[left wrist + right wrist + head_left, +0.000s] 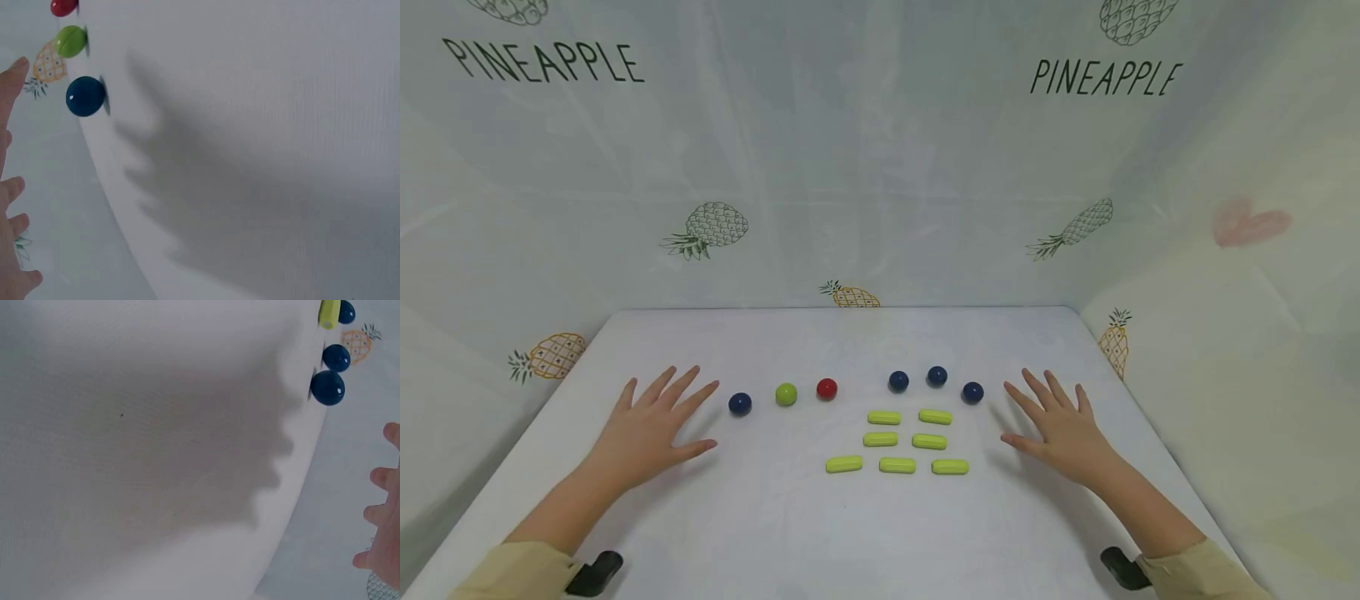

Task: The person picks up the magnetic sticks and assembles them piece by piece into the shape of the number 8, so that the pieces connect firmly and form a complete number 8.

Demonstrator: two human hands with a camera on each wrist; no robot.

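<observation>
My left hand (651, 429) is spread over the left part of the white table, fingers straight and nothing in it. Nearest to it lies a dark blue ball (741, 404), then a green ball (786, 394) and a red ball (827, 389). On the right, my right hand (1063, 433) hovers with fingers spread, also holding nothing. Close to its fingertips is another blue ball (972, 392), with two more blue balls (937, 377) to its left. Several short yellow-green ribbed sticks (897, 465) lie in rows between the hands. Both wrist views show the hands' shadows on the table.
The white table (790, 533) ends at a back edge against a hanging cloth (880, 167) printed with pineapples. The cloth also rises along both sides. A black strap piece (597, 573) sits at the left sleeve, and a similar black piece (1124, 568) at the right sleeve.
</observation>
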